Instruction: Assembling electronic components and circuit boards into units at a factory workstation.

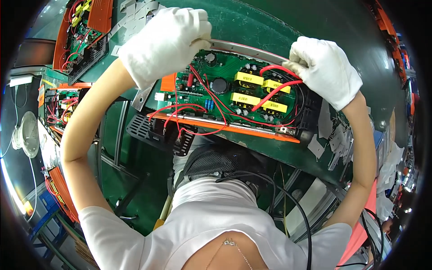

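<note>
I am holding a long metal side rail (pixel 252 48) along the far edge of the open orange inverter chassis (pixel 225 127), which is sitting on the green bench (pixel 270 27) just ahead of me. The rail's long axis is running left to right between my hands, so each hand is taking one end. My left hand (pixel 166 42), in a white cotton glove, is curling closed over the left end; my right hand (pixel 325 69), gloved the same, is closing in a fist at the right end, where thick red wires (pixel 276 85) are looping up beside it. I cannot tell whether those fingers are also pinching a wire.

Below the rail the green circuit board (pixel 225 96) is lying flat, carrying boxy yellow transformers (pixel 247 79) and round black capacitors (pixel 219 85). A black vented end plate (pixel 153 130) is hanging at the near left corner. Thin grey sheet cut-outs (pixel 330 135) are lying scattered to the right, and another open orange unit (pixel 83 31) is resting far left.
</note>
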`<action>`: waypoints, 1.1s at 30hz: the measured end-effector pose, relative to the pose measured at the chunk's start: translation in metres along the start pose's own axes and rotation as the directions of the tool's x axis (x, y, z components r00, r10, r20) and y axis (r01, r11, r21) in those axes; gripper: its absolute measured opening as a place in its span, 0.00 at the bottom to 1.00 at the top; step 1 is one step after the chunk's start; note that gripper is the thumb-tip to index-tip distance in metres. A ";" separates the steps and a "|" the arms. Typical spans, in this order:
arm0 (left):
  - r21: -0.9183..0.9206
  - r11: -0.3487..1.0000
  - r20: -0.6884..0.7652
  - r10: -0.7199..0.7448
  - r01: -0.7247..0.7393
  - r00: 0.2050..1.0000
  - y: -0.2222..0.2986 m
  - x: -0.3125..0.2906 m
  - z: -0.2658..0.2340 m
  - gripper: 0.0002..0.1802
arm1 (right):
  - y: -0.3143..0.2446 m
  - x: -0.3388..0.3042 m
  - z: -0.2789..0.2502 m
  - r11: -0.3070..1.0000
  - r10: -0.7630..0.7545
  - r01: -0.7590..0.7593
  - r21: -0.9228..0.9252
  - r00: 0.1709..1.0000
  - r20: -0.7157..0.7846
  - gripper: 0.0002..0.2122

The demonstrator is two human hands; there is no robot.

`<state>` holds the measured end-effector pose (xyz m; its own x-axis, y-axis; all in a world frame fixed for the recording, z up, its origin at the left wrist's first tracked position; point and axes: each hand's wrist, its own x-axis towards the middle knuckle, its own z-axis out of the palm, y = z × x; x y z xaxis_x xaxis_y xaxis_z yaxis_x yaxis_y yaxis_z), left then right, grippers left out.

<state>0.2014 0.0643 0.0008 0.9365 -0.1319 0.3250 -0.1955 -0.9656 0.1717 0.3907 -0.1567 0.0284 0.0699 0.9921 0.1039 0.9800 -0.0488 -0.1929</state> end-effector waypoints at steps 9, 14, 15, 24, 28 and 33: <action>0.017 0.997 0.045 -0.069 0.069 0.997 0.002 0.002 0.005 0.07 | 0.004 -0.002 0.008 0.995 0.097 -0.097 0.009 0.995 -0.011 0.10; 0.042 0.995 0.126 -0.090 0.085 0.988 0.006 0.007 -0.004 0.07 | 0.006 -0.002 0.011 0.974 0.195 -0.204 0.099 0.976 0.099 0.09; 0.074 0.989 0.206 -0.144 0.131 0.968 0.008 0.008 -0.007 0.08 | 0.004 -0.002 0.008 0.976 0.195 -0.204 0.081 0.975 0.110 0.09; 0.109 0.985 0.195 -0.156 0.136 0.968 0.007 -0.001 -0.011 0.09 | 0.004 0.001 0.006 0.974 0.184 -0.203 0.104 0.968 0.172 0.08; -0.032 0.987 0.225 -0.148 0.160 0.963 0.002 0.005 -0.014 0.10 | 0.008 0.000 0.003 0.925 0.247 -0.308 0.221 0.932 0.264 0.07; -0.176 0.945 0.336 -0.206 0.276 0.919 0.000 0.011 -0.013 0.11 | 0.011 0.008 0.002 0.897 0.276 -0.373 0.236 0.891 0.360 0.07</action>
<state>0.2079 0.0661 0.0163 0.9988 0.0026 -0.0494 0.0229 -0.9094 0.4153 0.4015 -0.1494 0.0250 0.2653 0.9122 -0.3122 0.8093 -0.3867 -0.4423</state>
